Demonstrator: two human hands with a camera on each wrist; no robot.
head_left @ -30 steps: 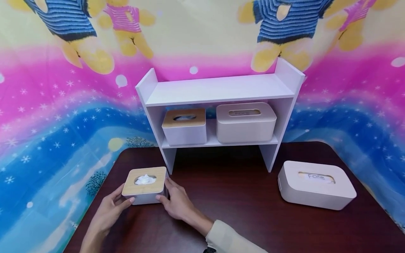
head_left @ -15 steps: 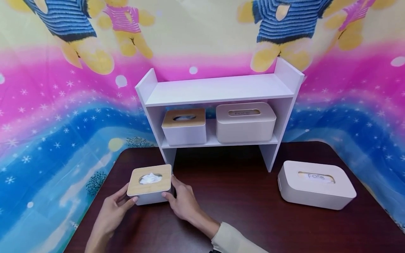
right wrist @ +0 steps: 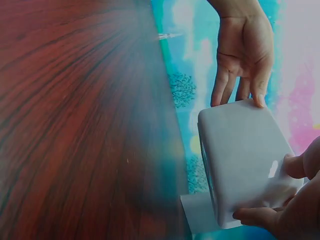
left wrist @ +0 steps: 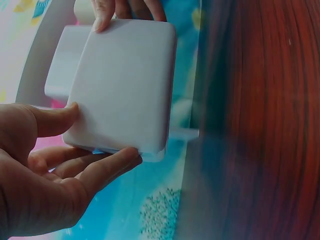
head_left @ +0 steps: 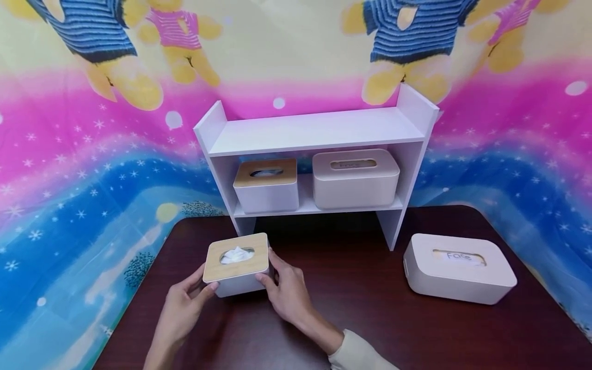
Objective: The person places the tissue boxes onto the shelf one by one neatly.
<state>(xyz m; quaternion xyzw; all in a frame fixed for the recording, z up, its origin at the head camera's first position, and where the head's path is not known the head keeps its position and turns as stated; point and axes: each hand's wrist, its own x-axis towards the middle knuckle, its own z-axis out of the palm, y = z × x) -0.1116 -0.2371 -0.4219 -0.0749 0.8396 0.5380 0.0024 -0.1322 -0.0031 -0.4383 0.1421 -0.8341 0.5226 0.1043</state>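
Note:
Both hands hold a small white tissue box (head_left: 244, 283) with a light wooden lid and white tissue showing in its oval opening. My left hand (head_left: 182, 311) grips its left end, the thumb on the front face. At the opposite end my right hand (head_left: 291, 295) grips it, the thumb at the front right corner. The box is tilted slightly, over the left part of the dark table (head_left: 361, 318). In the left wrist view, the box's plain white side (left wrist: 122, 85) faces the camera, with fingers at either end. The right wrist view shows the same box (right wrist: 240, 150) between both hands.
Behind the hands stands a white two-tier shelf (head_left: 319, 128). Its lower tier carries a wooden-lidded tissue box (head_left: 268, 198) at left and a beige tissue box (head_left: 356, 187) at right. Another beige tissue box (head_left: 458, 280), marked "Face", lies on the table's right side.
Both hands have carried the wooden-lidded tissue box to the right and slightly up in the head view, nearer the shelf. The head view has shifted slightly. The other boxes stay put.

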